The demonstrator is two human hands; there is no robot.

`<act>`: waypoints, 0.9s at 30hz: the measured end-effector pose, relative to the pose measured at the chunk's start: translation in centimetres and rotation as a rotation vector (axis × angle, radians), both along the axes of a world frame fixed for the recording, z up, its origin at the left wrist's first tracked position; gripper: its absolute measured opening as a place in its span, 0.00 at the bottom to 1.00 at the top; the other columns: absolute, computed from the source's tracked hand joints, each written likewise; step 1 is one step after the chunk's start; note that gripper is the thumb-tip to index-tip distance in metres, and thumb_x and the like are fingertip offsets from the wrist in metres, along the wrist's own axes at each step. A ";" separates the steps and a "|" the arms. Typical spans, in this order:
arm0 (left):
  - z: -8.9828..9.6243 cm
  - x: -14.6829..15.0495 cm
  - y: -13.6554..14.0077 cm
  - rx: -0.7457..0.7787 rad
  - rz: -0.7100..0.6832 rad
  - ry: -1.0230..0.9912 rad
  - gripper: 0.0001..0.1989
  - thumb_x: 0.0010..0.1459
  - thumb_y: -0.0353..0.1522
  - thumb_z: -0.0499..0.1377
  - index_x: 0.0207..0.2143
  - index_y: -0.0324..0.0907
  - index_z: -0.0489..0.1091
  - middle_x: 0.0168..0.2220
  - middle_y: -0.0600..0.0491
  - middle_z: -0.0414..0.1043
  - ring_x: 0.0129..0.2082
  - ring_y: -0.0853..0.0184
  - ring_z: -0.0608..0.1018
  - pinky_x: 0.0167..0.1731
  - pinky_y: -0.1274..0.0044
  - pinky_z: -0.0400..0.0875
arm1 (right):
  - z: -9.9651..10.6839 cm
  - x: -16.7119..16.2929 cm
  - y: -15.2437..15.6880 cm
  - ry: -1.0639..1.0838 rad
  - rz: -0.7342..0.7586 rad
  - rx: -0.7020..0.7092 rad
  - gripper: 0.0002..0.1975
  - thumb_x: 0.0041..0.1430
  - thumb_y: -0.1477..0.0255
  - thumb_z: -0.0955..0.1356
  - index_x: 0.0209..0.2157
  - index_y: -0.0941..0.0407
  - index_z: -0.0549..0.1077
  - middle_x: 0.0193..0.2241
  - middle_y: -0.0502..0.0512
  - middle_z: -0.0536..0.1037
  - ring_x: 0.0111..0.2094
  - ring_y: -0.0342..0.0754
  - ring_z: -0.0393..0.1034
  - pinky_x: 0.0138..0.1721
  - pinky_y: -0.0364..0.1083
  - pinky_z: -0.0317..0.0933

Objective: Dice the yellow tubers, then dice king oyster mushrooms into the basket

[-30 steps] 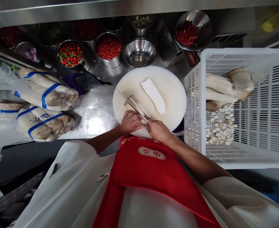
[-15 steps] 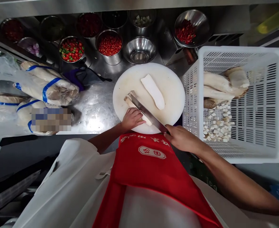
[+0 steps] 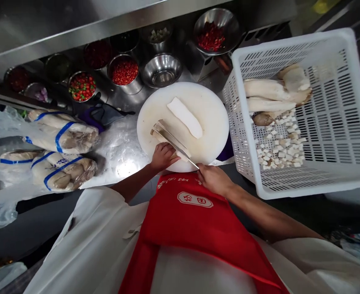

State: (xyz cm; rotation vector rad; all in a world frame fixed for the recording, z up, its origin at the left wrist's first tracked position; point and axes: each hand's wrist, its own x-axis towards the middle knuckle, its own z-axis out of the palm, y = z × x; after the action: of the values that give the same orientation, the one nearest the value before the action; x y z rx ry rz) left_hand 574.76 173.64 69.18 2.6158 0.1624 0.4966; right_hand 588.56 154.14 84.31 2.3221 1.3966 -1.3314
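Note:
On the round white cutting board (image 3: 213, 106), my left hand (image 3: 164, 156) is closed, its fingers pressing on a king oyster mushroom piece (image 3: 184, 157) near the board's front edge. A kitchen knife (image 3: 176, 145) lies slantwise along that piece, just beyond my left fingers. My right hand (image 3: 213, 179) grips the knife's handle at the board's front right edge. The blade looks tilted, and how deep its edge sits in the mushroom is hidden. Farther back on the board rests a pale, flat-cut mushroom slab (image 3: 185, 117), apart from both hands.
At right, a white plastic basket (image 3: 339, 183) holds whole mushrooms (image 3: 268, 90) and mushroom cubes (image 3: 285, 153). Wrapped mushroom packs (image 3: 66, 173) lie left on the steel counter. Behind the board stand an empty steel bowl (image 3: 162, 70) and several containers, one with chopped red chillies (image 3: 125, 72).
The view has turned and shifted, so the basket and bowls sit differently in it. The knife blade has tilted and lies closer along the mushroom piece. My left hand still presses on that piece.

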 end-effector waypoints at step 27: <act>5.1 13.1 7.5 0.238 -0.522 0.281 0.12 0.63 0.35 0.56 0.46 0.43 0.73 0.48 0.47 0.73 0.51 0.57 0.70 0.53 0.66 0.62 | 1.4 5.3 -4.9 -0.154 -0.691 0.206 0.16 0.62 0.59 0.58 0.36 0.56 0.68 0.26 0.57 0.75 0.30 0.54 0.71 0.30 0.46 0.54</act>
State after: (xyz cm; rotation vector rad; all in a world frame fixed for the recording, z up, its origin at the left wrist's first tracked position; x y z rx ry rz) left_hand 587.86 181.19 74.23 2.7953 -0.5088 -0.0375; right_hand 593.87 149.22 85.74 3.1368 0.7269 -1.1252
